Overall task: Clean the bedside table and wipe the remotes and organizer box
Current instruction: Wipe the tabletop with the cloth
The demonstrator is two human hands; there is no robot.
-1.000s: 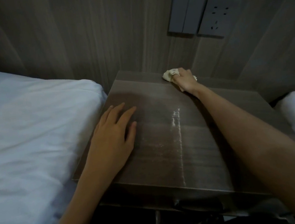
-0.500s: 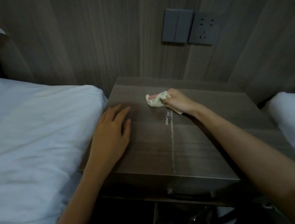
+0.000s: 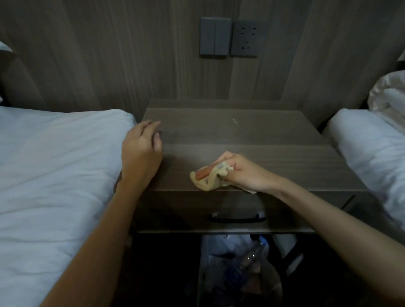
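My right hand (image 3: 246, 175) grips a crumpled cloth (image 3: 205, 180) at the front edge of the bedside table (image 3: 256, 134); my left hand (image 3: 141, 156) rests loose-fingered on its left edge, beside the bed (image 3: 39, 179).

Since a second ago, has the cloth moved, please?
Yes: the cloth in the right hand came from the back of the table to its front edge.

The bedside table (image 3: 244, 135) is grey-brown, its grain running left to right; the far wall (image 3: 114, 51) matches, grain vertical. The cloth (image 3: 207, 177) is pale cream with an orange-red patch. Switch (image 3: 214, 36) and socket (image 3: 247, 39) are dark grey, the left bedding (image 3: 39, 179) and right bedding (image 3: 380, 157) white.
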